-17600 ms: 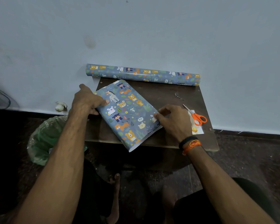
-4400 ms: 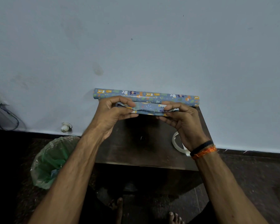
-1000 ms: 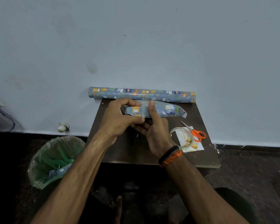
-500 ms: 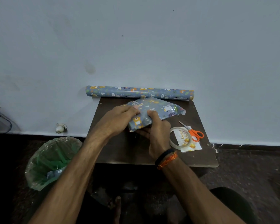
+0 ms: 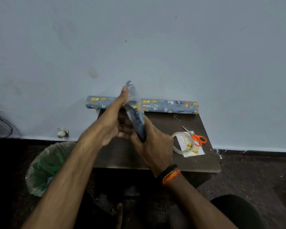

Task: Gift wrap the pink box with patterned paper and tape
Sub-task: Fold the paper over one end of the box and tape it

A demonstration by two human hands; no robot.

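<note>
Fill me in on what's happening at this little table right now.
A person is gift wrapping. Both hands hold a flat package covered in blue animal-print paper up on edge above the small dark wooden table: the left hand supports its left face, and the right hand grips its lower end. The blue patterned paper roll lies against the wall. A clear tape ring and orange-handled scissors rest on a printed card to the right.
</note>
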